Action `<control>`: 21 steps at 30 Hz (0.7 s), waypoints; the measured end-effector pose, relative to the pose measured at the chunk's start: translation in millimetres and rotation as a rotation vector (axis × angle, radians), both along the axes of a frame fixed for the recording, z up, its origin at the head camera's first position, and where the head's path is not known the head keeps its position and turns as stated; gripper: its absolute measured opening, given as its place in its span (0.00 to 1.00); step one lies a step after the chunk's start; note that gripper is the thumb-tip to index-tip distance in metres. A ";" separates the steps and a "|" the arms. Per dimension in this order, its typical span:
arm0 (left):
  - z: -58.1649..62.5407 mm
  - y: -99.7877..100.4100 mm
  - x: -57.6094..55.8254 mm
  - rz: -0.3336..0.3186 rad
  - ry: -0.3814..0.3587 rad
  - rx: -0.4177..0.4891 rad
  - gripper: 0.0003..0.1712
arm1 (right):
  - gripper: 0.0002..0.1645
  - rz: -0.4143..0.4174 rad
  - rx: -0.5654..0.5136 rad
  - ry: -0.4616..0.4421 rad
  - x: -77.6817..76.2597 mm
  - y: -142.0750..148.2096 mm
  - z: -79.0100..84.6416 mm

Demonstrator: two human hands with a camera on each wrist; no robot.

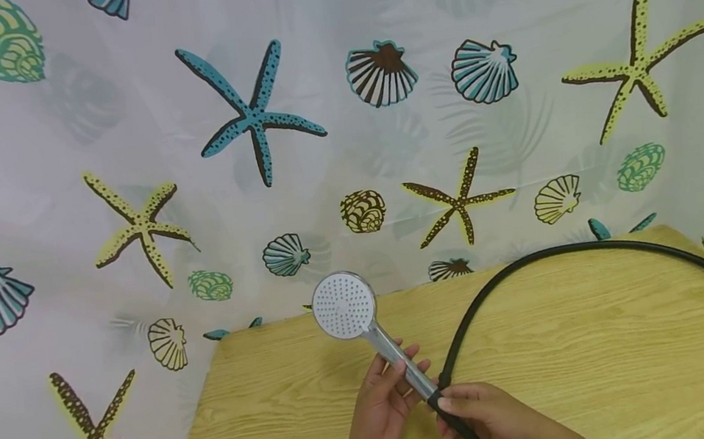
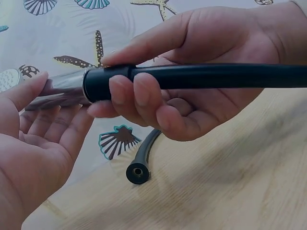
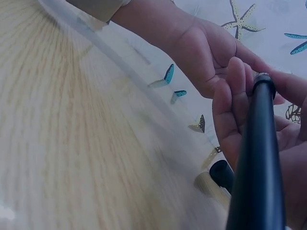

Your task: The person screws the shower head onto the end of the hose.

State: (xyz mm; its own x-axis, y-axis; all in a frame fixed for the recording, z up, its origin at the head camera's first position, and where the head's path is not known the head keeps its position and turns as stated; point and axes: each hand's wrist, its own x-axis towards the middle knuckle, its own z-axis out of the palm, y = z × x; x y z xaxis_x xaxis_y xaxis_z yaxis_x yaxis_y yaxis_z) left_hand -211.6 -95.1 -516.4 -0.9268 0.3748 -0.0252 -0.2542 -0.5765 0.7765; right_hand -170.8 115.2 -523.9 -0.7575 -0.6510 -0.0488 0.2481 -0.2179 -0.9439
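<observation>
My left hand [image 1: 383, 408] holds a shower head [image 1: 344, 305] by its chrome handle [image 2: 64, 88], the round white spray face turned up toward the head camera. At the handle's lower end, my right hand [image 1: 483, 406] grips the black collar [image 2: 98, 84] of a black hose [image 1: 556, 250], thumb on one side and fingers on the other. The collar meets the chrome end closely in the left wrist view. Below the hands, the hose's other end [image 2: 137, 172] shows a round opening. My right hand partly hides the hose near the collar.
A wood-grain tabletop [image 1: 270, 408] lies under the hands. Behind and at the sides hangs a white curtain [image 1: 310, 2] printed with starfish and shells. The hose loops across the table's right side and leaves the head view at the right edge.
</observation>
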 end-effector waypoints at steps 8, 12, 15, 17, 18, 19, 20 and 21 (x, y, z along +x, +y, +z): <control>-0.2 1.8 -1.2 0.053 -0.015 -0.047 0.22 | 0.24 -0.019 0.087 0.049 0.7 -4.5 0.5; 0.1 0.9 -1.8 0.069 -0.014 -0.035 0.21 | 0.23 0.007 0.157 0.076 -0.5 -0.8 2.0; 1.1 0.1 -2.3 0.077 -0.009 -0.036 0.21 | 0.23 0.047 0.195 0.113 -1.9 4.5 3.7; 1.6 -0.5 -2.7 0.079 -0.003 -0.043 0.21 | 0.23 0.069 0.204 0.131 -2.7 8.0 5.2; 1.7 -0.8 -3.0 0.079 -0.001 -0.048 0.21 | 0.23 0.073 0.206 0.140 -3.0 9.6 6.3; 1.9 -1.0 -3.1 0.080 0.001 -0.052 0.20 | 0.24 0.076 0.209 0.150 -3.2 11.0 7.3; 2.0 -1.3 -3.3 0.082 0.001 -0.055 0.20 | 0.23 0.076 0.214 0.152 -3.3 12.2 8.4; 2.0 -1.6 -3.5 0.083 0.002 -0.060 0.19 | 0.23 0.074 0.220 0.149 -3.3 13.2 9.7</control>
